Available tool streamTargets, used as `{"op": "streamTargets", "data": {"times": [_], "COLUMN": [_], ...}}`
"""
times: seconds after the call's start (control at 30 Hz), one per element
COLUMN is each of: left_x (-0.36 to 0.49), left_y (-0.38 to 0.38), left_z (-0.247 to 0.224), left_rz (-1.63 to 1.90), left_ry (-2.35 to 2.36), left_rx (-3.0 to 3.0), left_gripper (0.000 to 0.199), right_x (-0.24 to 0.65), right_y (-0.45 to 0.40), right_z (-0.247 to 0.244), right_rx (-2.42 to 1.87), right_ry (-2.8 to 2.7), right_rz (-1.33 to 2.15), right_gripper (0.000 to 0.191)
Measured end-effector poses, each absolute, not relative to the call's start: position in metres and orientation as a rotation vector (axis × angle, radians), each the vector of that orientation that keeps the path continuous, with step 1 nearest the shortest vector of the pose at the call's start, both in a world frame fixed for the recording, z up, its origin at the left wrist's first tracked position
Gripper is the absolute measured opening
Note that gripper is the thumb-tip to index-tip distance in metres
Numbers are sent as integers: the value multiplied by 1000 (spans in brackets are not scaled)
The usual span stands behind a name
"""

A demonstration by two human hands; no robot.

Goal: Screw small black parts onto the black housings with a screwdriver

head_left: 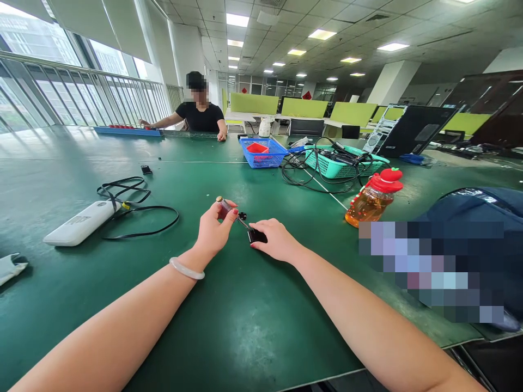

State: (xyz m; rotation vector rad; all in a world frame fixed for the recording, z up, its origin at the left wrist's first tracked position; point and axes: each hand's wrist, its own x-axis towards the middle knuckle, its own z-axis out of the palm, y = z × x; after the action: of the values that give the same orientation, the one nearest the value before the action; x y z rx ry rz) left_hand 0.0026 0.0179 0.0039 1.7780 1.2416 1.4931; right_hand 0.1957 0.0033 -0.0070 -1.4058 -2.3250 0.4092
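Note:
In the middle of the green table [245, 326], my left hand [214, 228] is closed around a screwdriver [225, 205] with a brownish handle and a pale end. Its thin metal shaft slants down to the right, toward a small black box-like piece [257, 236]. My right hand [278, 239] grips that piece against the tabletop, fingers over its top and thumb at the near side. Whether the tip touches the piece cannot be made out. Just beyond the shaft is a small round black part [242, 216]. A pale bangle [187, 269] circles my left wrist.
A white power strip [81, 222] with a black cord lies left. Ahead are a blue basket [263, 159] and a green basket [333, 170] of cables. An amber bottle [370, 204] and dark bag [469, 209] stand right. Another person [200, 115] sits across the table.

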Motion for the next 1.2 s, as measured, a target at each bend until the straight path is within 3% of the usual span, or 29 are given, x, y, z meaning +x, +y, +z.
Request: {"op": "streamTargets", "data": {"times": [0.23,0.47,0.6,0.7,0.83,1.03,1.2], "left_x": [8,7,7,7,3,-2,-8], "left_y": [11,9,7,6,9,15,20], "left_z": [8,13,15,16,15,12,7], "left_rz": [1178,1096,1190,1448,1697,1614,1537], "left_ry": [1116,1146,1140,1177,1241,1338,1427], "left_rx": [2129,2236,2278,2166,1970,1998,2023], "left_gripper": [11,13,10,10,13,13,15], "right_x": [195,195,196,200,210,221,203], "right_y": [6,6,4,4,11,24,16], "right_z": [-8,-5,2,6,-3,-29,-19], "right_rx": [-1336,-1299,-1245,-1247,-1480,-1718,-1476], "right_ry": [-2283,-2274,-2176,-2080,-1971,-1960,-1979], "right_rz": [541,516,476,437,324,82,171], "right_gripper": [58,45,45,46,42,26,36]}}
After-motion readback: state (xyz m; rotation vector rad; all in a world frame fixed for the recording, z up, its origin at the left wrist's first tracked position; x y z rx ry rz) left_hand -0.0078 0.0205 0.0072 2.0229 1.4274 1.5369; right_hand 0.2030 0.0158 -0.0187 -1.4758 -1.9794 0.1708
